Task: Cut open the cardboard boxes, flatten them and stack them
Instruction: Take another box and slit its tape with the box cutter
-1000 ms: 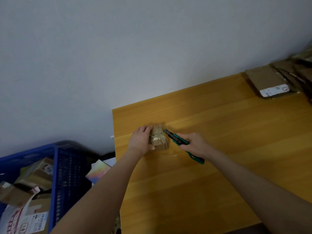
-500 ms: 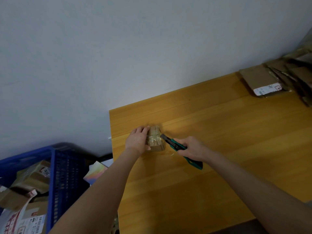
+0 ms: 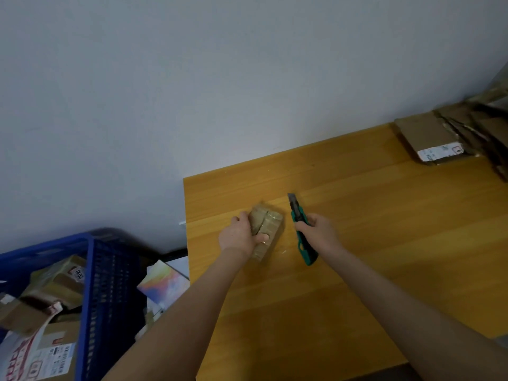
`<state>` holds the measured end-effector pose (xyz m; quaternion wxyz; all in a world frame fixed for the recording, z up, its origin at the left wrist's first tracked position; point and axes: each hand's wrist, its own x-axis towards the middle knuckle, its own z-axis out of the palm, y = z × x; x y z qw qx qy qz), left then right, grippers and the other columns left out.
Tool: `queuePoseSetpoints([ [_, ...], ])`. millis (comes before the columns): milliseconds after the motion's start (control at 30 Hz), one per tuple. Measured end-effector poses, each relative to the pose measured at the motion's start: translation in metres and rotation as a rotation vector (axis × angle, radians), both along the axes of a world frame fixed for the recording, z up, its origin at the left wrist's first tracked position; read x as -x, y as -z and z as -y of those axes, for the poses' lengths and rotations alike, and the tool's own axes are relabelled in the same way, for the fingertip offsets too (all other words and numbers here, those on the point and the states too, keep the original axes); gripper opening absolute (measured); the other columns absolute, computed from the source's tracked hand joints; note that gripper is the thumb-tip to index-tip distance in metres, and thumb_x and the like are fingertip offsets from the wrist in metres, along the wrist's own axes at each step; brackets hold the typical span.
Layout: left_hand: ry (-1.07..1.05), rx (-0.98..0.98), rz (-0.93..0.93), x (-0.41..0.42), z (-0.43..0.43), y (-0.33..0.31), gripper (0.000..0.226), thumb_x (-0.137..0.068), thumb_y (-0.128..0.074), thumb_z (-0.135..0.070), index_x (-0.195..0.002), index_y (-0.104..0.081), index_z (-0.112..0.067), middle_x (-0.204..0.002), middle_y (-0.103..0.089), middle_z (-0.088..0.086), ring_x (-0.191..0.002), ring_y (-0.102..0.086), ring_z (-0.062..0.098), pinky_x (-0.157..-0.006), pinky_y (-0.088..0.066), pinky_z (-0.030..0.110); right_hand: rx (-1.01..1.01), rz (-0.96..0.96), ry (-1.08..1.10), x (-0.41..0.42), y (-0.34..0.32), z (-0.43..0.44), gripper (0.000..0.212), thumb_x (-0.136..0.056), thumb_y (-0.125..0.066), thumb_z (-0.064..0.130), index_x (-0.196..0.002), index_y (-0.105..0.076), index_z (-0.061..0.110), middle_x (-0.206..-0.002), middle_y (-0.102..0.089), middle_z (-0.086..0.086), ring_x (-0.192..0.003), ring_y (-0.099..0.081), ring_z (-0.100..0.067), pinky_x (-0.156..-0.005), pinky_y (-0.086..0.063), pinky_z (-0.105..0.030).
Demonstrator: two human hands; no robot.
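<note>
While left hand grips the small taped cardboard box nr the wooden table's left edge, right hand's wrapped round a green utility knife further in from that edge, blade clear of the box.

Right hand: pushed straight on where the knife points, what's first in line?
Probably the wall: the utility knife in the right hand points away over bare table, passing right of the small box that the left hand grips. Depth is unclear.
</note>
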<state>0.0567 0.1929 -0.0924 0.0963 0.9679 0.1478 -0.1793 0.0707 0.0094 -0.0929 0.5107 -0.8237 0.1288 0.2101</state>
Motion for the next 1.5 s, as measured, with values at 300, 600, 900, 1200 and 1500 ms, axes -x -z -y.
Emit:
queuePoseSetpoints([
  [300,-0.356,0.694,-0.011,0.009,0.000,0.013,0.041,-0.093,-0.061,-0.038,-0.126,-0.052,-0.015,-0.118,-0.064,0.005,-0.087,-0.062,0.017,-0.072,-0.051,0.032,0.072,-0.044,-0.028,-0.001,0.008,-0.044,0.012,-0.096,-0.052,0.021,-0.106,-0.045,0.017,-0.082,-0.051,0.003,-0.073,-0.053,-0.016,-0.071,-0.050,-0.036],
  [600,-0.577,1.231,0.033,0.025,-0.014,0.002,0.038,-0.088,-0.068,-0.039,-0.122,-0.052,-0.038,-0.124,-0.062,0.003,-0.110,-0.061,0.025,-0.079,-0.048,0.038,-0.152,-0.063,0.119,0.003,0.001,-0.039,0.025,-0.098,-0.051,0.021,-0.122,-0.045,0.018,-0.101,-0.053,0.003,-0.085,-0.051,-0.013,-0.075,-0.042,-0.031],
  [900,-0.623,1.404,0.103,0.014,-0.012,-0.033,0.041,-0.091,-0.064,-0.024,-0.130,-0.054,-0.013,-0.111,-0.069,0.005,-0.101,-0.064,0.020,-0.102,-0.047,0.041,-0.125,0.134,0.070,-0.009,-0.033,-0.037,0.026,-0.096,-0.053,0.020,-0.122,-0.046,0.021,-0.085,-0.052,0.016,-0.068,-0.051,-0.001,-0.056,-0.043,-0.019],
  [1200,-0.547,1.297,0.213,0.010,-0.003,-0.056,0.053,-0.081,-0.076,-0.016,-0.124,-0.047,-0.028,-0.105,-0.070,0.013,-0.074,-0.069,0.021,-0.063,-0.051,0.031,-0.218,0.168,0.108,-0.006,-0.051,-0.037,0.033,-0.097,-0.054,0.023,-0.128,-0.046,0.018,-0.096,-0.052,0.011,-0.081,-0.052,-0.001,-0.058,-0.041,-0.019],
  [1500,-0.617,1.223,0.261,0.007,-0.001,-0.054,0.052,-0.082,-0.069,-0.003,-0.125,-0.047,-0.022,-0.096,-0.066,0.009,-0.066,-0.066,0.017,-0.045,-0.049,0.022,-0.229,0.100,0.165,-0.003,-0.041,-0.031,0.032,-0.096,-0.055,0.021,-0.126,-0.048,0.017,-0.096,-0.055,0.005,-0.078,-0.054,-0.007,-0.057,-0.041,-0.023],
])
